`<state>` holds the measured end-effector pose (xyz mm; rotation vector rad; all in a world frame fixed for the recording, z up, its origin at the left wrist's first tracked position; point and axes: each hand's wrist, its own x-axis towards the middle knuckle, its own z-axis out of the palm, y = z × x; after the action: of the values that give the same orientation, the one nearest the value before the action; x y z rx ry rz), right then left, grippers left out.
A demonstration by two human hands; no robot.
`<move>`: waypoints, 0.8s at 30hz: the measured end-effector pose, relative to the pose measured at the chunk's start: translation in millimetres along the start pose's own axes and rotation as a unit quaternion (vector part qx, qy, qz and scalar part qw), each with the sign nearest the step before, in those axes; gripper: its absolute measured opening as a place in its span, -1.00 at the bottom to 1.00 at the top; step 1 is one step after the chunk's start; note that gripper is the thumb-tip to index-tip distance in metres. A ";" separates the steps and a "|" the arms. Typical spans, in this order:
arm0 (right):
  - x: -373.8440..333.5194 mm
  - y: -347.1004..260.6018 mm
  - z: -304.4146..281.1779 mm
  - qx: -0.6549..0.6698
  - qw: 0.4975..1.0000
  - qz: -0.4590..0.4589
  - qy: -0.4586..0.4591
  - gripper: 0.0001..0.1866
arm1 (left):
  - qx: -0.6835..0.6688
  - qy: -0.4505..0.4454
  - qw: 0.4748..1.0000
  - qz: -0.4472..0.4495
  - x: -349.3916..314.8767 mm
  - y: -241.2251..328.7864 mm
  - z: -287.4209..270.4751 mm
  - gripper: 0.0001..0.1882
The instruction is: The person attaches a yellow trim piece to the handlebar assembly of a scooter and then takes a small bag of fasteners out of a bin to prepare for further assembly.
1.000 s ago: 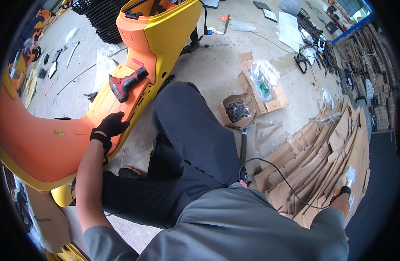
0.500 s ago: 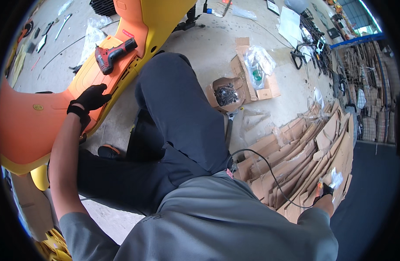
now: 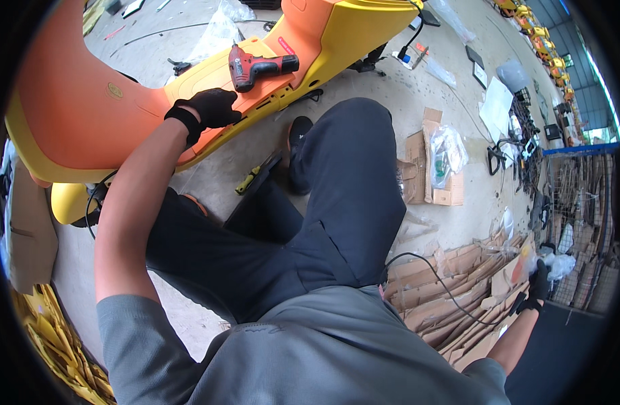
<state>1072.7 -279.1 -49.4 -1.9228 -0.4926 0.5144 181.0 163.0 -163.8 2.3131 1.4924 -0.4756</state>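
My left hand (image 3: 214,109), in a black glove, rests on the orange floorboard (image 3: 188,91) of a yellow and orange scooter body, its fingers apart and holding nothing. Just beyond it a red and black cordless driver (image 3: 246,67) lies on the same panel. Out at the far right, my gloved right hand (image 3: 539,282) is closed on a crumpled clear plastic bag (image 3: 560,265). Something orange shows through the plastic beside the fingers; its kind is not clear.
Flattened cardboard (image 3: 451,290) is stacked to my right. An open carton (image 3: 448,194) with clear plastic stands on the floor ahead. Black cables and parts (image 3: 522,135) lie farther off. A wire mesh cage (image 3: 580,202) holds more cardboard. Yellow sheets (image 3: 53,337) lie at lower left.
The view has swung, so the scooter appears farther right. My right hand has moved outward and forward with the plastic bag, past the cardboard's edge. My left hand stays on the floorboard.
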 end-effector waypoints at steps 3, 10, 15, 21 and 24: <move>6.0 -114.5 144.4 -0.053 0.972 -0.153 -0.169 -0.66 | -0.048 0.072 0.995 0.051 7.2 11.5 -5.4 -0.54; -163.9 -283.3 584.8 -0.106 0.744 -0.441 -0.491 -0.63 | -0.108 0.359 0.920 -0.111 -4.7 -32.7 -27.1 -0.48; -239.3 -298.8 778.5 -0.039 0.523 -0.498 -0.691 -0.77 | -0.181 0.545 0.807 -0.138 -2.4 -61.4 -33.1 -0.46; -259.8 -209.7 940.0 -0.015 0.480 -0.276 -0.833 -0.81 | -0.393 0.506 0.767 0.006 30.0 -63.5 -14.2 -0.61; -335.0 -197.8 914.6 -0.050 0.475 -0.267 -0.837 -0.82 | -0.240 0.481 0.836 -0.109 6.9 -89.1 16.3 -0.68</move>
<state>266.3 290.9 -161.6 -0.5119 -2.2471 1.8546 100.5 195.5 -190.8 1.9979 1.9627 1.0819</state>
